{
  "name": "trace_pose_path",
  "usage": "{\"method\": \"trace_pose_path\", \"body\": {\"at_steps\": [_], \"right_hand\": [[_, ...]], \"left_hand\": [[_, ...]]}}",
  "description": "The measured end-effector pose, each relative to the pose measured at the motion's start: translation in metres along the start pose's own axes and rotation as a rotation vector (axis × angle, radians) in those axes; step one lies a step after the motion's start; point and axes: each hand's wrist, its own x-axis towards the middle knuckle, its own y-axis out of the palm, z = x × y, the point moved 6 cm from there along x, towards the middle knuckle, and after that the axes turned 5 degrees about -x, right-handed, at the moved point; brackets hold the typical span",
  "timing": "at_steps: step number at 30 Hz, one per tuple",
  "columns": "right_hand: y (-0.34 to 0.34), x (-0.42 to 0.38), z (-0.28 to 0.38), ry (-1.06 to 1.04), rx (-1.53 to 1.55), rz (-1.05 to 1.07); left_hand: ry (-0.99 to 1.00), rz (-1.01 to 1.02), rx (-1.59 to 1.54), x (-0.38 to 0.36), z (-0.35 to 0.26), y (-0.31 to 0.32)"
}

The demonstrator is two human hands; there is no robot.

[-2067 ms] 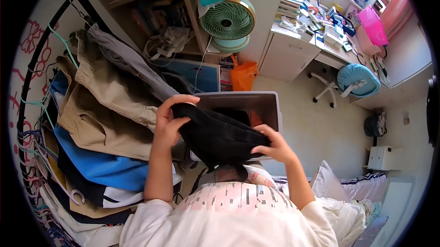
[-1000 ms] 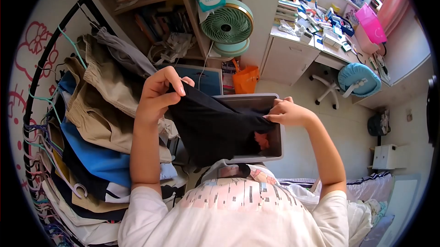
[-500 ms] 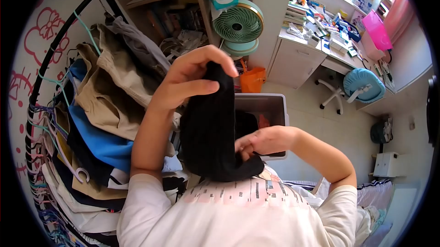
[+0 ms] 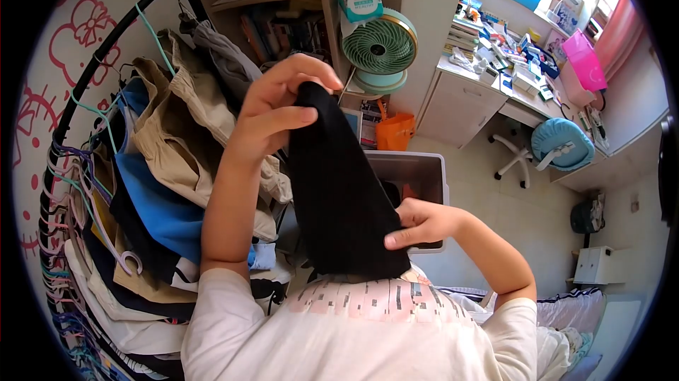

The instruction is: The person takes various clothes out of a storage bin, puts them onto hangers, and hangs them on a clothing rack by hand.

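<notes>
In front of my chest hangs a black cloth garment (image 4: 343, 197), folded into a long strip; its exact kind does not show. My left hand (image 4: 276, 109) pinches the upper end between thumb and fingers. Lower down, my right hand (image 4: 428, 224) grips the right edge, thumb on the near face and fingers partly hidden behind the cloth. Behind the garment and my right hand stands a grey plastic bin (image 4: 424, 170) with dark and reddish items inside, partly covered from view.
At left, a black rack (image 4: 67, 116) carries many clothes on hangers, including beige trousers (image 4: 180, 148). A green fan (image 4: 380, 49) and an orange bag (image 4: 395, 130) stand beyond the bin. Farther right are a cluttered desk (image 4: 453, 102) and a blue chair (image 4: 562, 144).
The garment's curled lower end now hangs straighter and flatter. My right hand has shifted slightly right, its thumb now lying over the edge. My left hand has moved a little left.
</notes>
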Motion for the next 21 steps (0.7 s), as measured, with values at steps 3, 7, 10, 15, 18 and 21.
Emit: {"method": "trace_pose_path", "body": {"at_steps": [3,7,10,15,18,21], "right_hand": [[-0.045,-0.027,0.005,0.057,-0.33,-0.385],[-0.085,-0.086,0.041,0.119,-0.876,-0.686],[-0.08,-0.098,0.078,0.115,-1.192,-0.81],[-0.1,-0.11,0.082,-0.093,-1.228,-1.207],[-0.132,-0.119,0.014,0.364,-0.642,-1.16],[-0.132,-0.107,-0.033,0.289,-0.158,-1.23]], "left_hand": [[-0.016,-0.026,0.144,-0.013,-0.017,-0.011],[-0.105,-0.018,0.715,-0.028,-0.023,-0.02],[-0.258,-0.009,0.988,-0.033,0.0,-0.02],[-0.167,-0.163,1.355,-0.024,0.019,-0.013],[-0.133,-0.105,1.635,-0.023,0.047,-0.018],[-0.489,-0.09,1.584,-0.031,0.1,-0.036]]}}
